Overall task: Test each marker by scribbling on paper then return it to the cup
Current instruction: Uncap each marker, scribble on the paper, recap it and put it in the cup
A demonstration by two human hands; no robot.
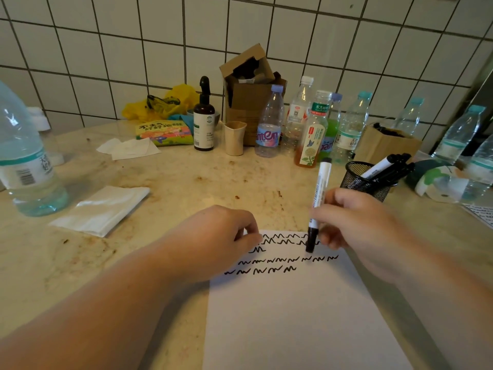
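On the tabletop (186, 182), one paper (293, 316) (five scribble rows): right hand (357, 225) grips one marker (318, 204); left hand (221, 236), fingers curled, pins paper; mesh cup (357, 180) holds several markers.

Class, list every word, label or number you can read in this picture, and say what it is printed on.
"nten": label of the clear bottle, first letters hidden.
"东方树叶": green label of the tea bottle.
"不去不": book cover; rest blurred.
Marker, spray bottle, big water bottle: print too small to read.
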